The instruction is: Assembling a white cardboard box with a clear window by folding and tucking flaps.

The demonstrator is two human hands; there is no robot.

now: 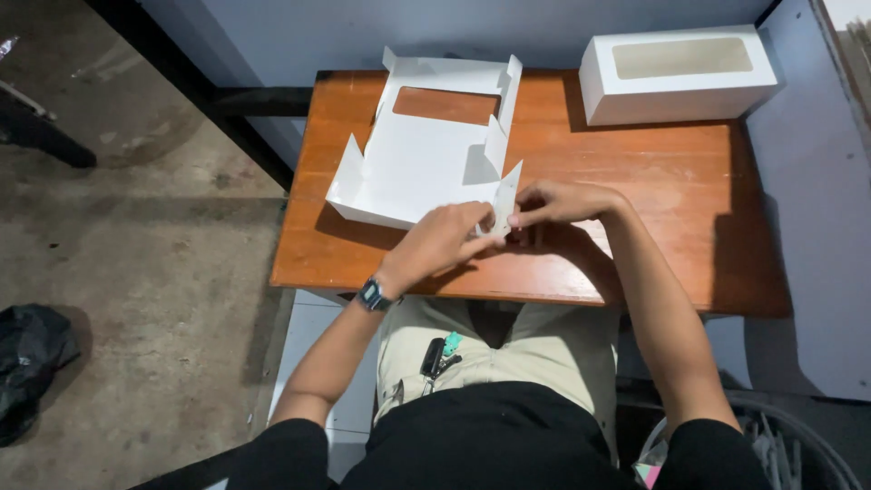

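Left hand (446, 238): pinching the near right corner flap of the unfolded white box blank (413, 163)
Right hand (553, 201): gripping that same corner; touching the left
Blank: mid-surface (635, 218); finished window box (676, 73) beyond it, right

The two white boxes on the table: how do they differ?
The near box lies unfolded and flat, flaps up, while the far box is fully folded and closed. Both hands, left and right, touch the near box; the far box sits untouched. Both are white with a window cutout.
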